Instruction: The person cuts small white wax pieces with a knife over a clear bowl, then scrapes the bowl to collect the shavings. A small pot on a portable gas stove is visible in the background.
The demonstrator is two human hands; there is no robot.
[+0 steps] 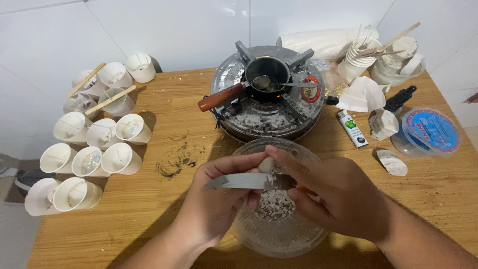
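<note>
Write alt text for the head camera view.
Over a glass bowl of white shavings, the right hand holds a knife against a small white chunk in the left hand. Beyond, a small pot sits on a burner, with white paper cups lying at left on the wooden table.

Round tub: clear plastic, lying at the right edge of the tabletop, its lid carrying a blue label ringed in red.
Lighter: small, upright-oblong, white with a green emblem, lying flat just left of the tub.
Stove label: round red and white sticker on the right side of the stove top.
</note>
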